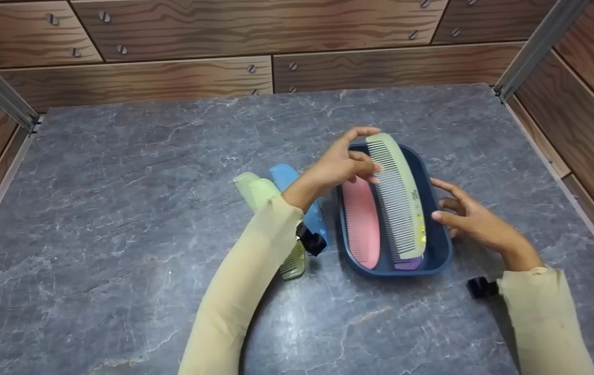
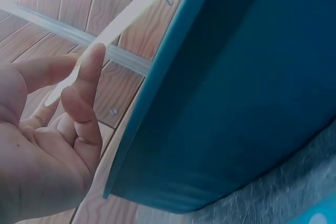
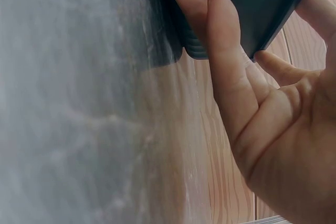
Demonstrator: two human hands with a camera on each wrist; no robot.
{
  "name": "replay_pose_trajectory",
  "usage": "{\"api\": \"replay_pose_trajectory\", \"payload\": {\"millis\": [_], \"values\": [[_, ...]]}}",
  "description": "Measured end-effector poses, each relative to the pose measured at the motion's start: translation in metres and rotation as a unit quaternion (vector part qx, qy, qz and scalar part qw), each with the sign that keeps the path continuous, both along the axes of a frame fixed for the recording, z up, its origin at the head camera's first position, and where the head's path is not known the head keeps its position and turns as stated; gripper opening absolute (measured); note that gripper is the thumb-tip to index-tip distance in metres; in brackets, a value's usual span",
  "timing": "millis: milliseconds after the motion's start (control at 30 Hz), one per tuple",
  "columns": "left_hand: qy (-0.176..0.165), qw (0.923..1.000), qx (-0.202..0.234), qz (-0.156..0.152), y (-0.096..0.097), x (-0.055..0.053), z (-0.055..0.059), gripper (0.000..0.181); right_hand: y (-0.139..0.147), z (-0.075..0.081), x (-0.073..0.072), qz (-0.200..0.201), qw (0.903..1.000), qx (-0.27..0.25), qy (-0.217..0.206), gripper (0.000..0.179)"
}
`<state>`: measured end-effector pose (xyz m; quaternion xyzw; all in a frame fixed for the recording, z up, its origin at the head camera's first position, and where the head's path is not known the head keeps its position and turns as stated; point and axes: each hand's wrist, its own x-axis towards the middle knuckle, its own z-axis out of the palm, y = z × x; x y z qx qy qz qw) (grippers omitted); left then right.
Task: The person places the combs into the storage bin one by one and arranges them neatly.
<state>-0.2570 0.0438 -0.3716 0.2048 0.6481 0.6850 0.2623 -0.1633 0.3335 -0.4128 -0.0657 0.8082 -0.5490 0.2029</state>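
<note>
My left hand (image 1: 341, 161) pinches a pale green comb (image 1: 404, 208) near its upper end, over the dark blue tub (image 1: 438, 250). Yellow marks show along the comb's spine. In the left wrist view the same comb (image 2: 121, 22) appears edge-on between thumb and fingers. Inside the tub lies a pink comb (image 1: 363, 224) on the left; a purple comb (image 1: 408, 264) peeks out below the green one, mostly hidden. At the tub's right side is my right hand (image 1: 471, 219), its fingers touching the outer wall (image 3: 252, 3).
Left of the tub, partly under my left forearm, lie a blue comb (image 1: 284, 174), light green combs (image 1: 263, 192) and an olive-green comb (image 1: 294, 265). They rest on a grey marbled tabletop (image 1: 120, 208). Wood-patterned panels (image 1: 172, 78) border it at the back and sides.
</note>
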Motion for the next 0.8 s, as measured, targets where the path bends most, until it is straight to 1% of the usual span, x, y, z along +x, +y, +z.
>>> {"api": "replay_pose_trajectory", "payload": {"millis": [200,367,533,633,800], "values": [[0.013,0.9996,-0.022,-0.009,0.010,0.000,-0.003,0.057,-0.001,0.000,0.000,-0.001,1.0000,0.002,-0.001,0.072],[0.013,0.9991,-0.039,-0.011,0.016,0.002,-0.005,0.058,-0.002,0.000,-0.001,-0.004,1.0000,0.004,-0.008,0.074],[0.017,0.9988,-0.043,-0.017,0.021,0.003,-0.004,0.055,-0.001,0.001,-0.001,-0.009,0.9999,0.006,-0.005,0.073],[0.013,0.9989,-0.039,-0.021,0.025,0.004,-0.005,0.055,-0.001,0.001,-0.001,-0.009,0.9999,0.013,-0.003,0.073],[-0.007,0.9996,-0.016,-0.022,0.031,0.006,-0.009,0.058,-0.002,0.000,-0.002,-0.010,0.9995,0.030,-0.001,0.073]]}}
